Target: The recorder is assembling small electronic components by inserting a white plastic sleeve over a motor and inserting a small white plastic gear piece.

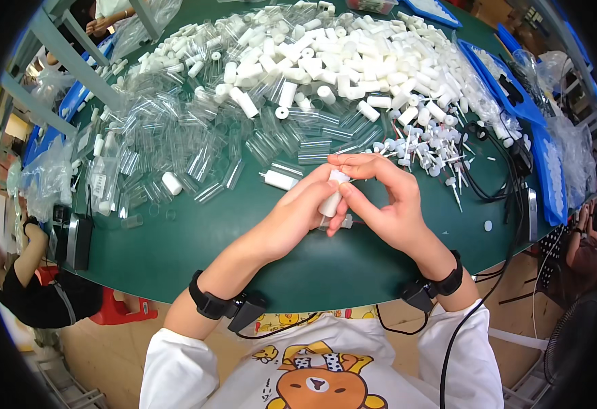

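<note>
Right now I see both hands meeting over the middle of the green table (176, 252). My left hand (291, 215) is curled around the lower part of a small white cylinder (331, 202), fingers closed on it. My right hand (380, 201) pinches the cylinder's upper end between thumb and fingertips, the other fingers loosely bent. The cylinder stands nearly upright, tilted slightly, just above the table surface.

At ten o'clock from the hands, just beside them, lies a single white capped tube (279, 180). Further out from ten to eleven o'clock spreads a heap of clear plastic tubes (196, 136). At twelve o'clock is a big pile of white cylinders (339, 61). At two o'clock sit small white stemmed plugs (428, 146), with black cables (496, 163) and blue trays (516, 95) beyond them.
</note>
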`<action>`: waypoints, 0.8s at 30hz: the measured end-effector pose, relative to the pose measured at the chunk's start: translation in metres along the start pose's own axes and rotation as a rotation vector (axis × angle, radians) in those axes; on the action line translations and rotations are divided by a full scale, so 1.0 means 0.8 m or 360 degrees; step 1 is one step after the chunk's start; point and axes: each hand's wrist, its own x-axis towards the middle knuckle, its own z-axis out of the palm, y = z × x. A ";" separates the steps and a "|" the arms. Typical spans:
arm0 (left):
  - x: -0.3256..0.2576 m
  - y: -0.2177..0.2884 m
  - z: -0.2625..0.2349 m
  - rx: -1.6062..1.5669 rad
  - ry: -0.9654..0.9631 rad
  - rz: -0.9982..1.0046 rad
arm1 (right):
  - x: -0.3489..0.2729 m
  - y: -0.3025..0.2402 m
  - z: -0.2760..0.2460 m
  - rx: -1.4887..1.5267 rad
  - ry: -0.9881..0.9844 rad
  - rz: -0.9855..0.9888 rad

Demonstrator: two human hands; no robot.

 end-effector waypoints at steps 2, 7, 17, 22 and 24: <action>0.000 -0.001 -0.003 -0.0065 -0.0019 0.0021 | 0.001 -0.003 0.000 -0.0014 -0.0011 -0.0034; 0.001 -0.002 -0.004 -0.0051 -0.0036 0.0075 | 0.002 -0.005 -0.004 -0.0059 -0.0052 -0.0106; 0.005 -0.004 -0.002 -0.0157 -0.0063 0.0119 | -0.002 -0.004 -0.004 0.0100 0.0133 0.0034; 0.004 0.000 0.005 -0.0165 -0.0004 0.0025 | -0.003 -0.003 -0.005 0.0233 0.0418 0.0288; 0.002 0.002 0.009 -0.0120 0.0033 -0.0009 | -0.001 -0.002 -0.004 0.0265 0.0419 0.0311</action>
